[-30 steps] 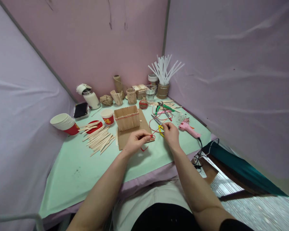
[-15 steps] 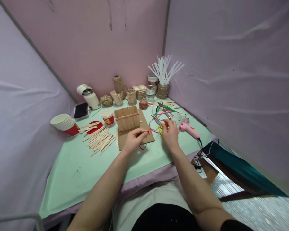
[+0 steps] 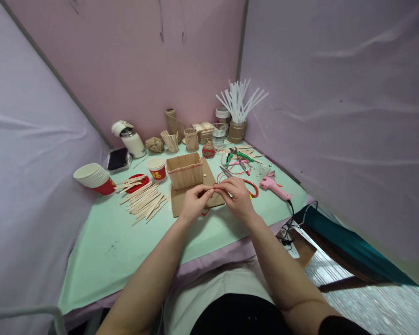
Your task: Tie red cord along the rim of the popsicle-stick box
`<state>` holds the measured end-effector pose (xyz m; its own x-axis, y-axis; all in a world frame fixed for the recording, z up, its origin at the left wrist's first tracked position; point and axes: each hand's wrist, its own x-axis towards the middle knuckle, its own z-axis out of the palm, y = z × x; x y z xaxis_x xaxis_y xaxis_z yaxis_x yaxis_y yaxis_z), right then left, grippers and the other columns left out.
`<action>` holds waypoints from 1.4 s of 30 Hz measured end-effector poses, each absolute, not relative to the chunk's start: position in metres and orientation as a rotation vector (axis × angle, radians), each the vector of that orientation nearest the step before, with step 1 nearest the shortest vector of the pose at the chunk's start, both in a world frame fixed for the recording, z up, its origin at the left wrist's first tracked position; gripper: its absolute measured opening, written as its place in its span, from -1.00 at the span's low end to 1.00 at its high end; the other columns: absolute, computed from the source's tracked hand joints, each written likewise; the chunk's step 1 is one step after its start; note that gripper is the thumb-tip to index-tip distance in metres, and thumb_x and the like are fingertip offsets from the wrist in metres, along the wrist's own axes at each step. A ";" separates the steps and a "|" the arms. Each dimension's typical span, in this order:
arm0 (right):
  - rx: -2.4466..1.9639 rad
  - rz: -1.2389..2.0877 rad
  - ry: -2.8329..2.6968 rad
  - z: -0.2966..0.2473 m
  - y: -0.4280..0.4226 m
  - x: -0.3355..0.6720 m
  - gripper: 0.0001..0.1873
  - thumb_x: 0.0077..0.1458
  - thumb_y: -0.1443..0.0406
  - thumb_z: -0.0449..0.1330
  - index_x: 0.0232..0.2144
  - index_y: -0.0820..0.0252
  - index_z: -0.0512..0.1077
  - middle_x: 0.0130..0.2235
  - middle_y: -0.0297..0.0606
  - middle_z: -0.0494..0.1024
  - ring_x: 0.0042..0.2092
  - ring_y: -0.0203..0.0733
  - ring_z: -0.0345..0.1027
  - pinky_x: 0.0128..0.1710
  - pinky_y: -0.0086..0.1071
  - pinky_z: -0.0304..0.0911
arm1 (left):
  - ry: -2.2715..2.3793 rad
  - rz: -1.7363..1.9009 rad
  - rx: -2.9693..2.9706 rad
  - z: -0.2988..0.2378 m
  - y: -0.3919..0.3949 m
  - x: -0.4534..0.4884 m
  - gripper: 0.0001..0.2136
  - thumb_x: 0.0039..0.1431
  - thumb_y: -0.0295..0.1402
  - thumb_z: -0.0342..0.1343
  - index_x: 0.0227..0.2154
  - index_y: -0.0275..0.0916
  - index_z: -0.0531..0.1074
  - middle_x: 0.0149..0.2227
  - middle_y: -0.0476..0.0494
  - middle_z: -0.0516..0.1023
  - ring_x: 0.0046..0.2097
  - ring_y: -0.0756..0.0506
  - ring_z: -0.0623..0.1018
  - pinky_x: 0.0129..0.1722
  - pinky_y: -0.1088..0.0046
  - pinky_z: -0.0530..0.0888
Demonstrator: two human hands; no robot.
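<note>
My left hand and my right hand meet over the front edge of a brown cardboard sheet. Both pinch a thin red cord, fingertips almost touching. The cord loops away to the right of my right hand and trails back toward the tools. A short red end hangs below my left hand. Just behind my hands stands a small open box of wooden sticks on the cardboard.
Loose wooden sticks lie left of the cardboard, by a red paper cup and a stack of cups. A pink glue gun, green-handled pliers and scissors lie to the right. Jars, twine and white straws line the back.
My right hand has moved left from the scissors to meet my left hand, bringing the red cord with it. The left hand has lifted a little.
</note>
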<state>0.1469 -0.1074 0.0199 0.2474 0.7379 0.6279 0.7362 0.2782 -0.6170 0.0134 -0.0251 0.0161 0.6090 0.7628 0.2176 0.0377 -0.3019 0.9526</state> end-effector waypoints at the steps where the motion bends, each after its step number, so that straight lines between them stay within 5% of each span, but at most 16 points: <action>1: -1.425 0.065 -1.425 0.021 -0.108 0.146 -0.85 0.10 0.24 0.11 -0.37 0.07 0.49 -0.35 -0.25 0.49 -0.23 -0.15 0.30 -0.17 -0.23 0.14 | 0.652 0.823 1.759 0.017 -0.025 0.013 -0.76 0.03 -0.22 0.09 -0.40 -0.31 0.50 -0.44 -0.09 0.49 -0.36 -0.02 0.43 -0.34 0.49 0.36; 13: -1.291 0.713 -0.848 0.026 -0.103 0.131 -0.76 -0.05 0.13 0.16 -0.55 0.19 0.39 -0.54 -0.37 0.39 -0.47 -0.31 0.20 -0.44 -0.43 0.14 | 0.545 0.816 1.840 0.023 -0.024 0.010 -0.79 0.03 -0.24 0.11 -0.43 -0.29 0.52 -0.41 -0.11 0.50 -0.33 -0.03 0.44 -0.31 0.50 0.34; 24: -1.223 0.835 -0.762 0.015 -0.099 0.141 -0.71 -0.09 0.08 0.21 -0.48 0.21 0.41 -0.60 -0.45 0.24 -0.57 -0.39 0.03 -0.56 -0.46 -0.02 | 0.658 0.748 1.677 0.019 -0.027 0.014 -0.64 0.09 -0.11 -0.02 -0.45 -0.32 0.50 -0.54 -0.05 0.43 -0.51 0.05 0.34 -0.47 0.52 0.29; 30: -1.307 0.736 -0.844 0.022 -0.103 0.138 -0.72 -0.06 0.10 0.17 -0.47 0.22 0.42 -0.53 -0.37 0.35 -0.48 -0.34 0.16 -0.47 -0.45 0.08 | 0.699 0.848 1.850 0.020 -0.030 0.015 -0.74 0.05 -0.21 0.07 -0.38 -0.32 0.52 -0.42 -0.10 0.53 -0.36 -0.02 0.45 -0.34 0.51 0.36; 42: -1.414 0.576 -0.880 0.022 -0.103 0.133 -0.74 -0.08 0.12 0.17 -0.52 0.21 0.41 -0.49 -0.33 0.43 -0.42 -0.27 0.24 -0.42 -0.43 0.13 | 0.717 0.865 1.922 0.015 -0.032 0.015 -0.77 0.06 -0.25 0.07 -0.36 -0.29 0.52 -0.43 -0.09 0.54 -0.45 0.02 0.43 -0.47 0.54 0.34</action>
<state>0.1330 -0.1026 0.0223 0.5762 0.7977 0.1781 0.1563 0.1063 -0.9820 0.0145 -0.0321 0.0146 0.5901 0.7554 0.2848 0.1397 -0.4430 0.8856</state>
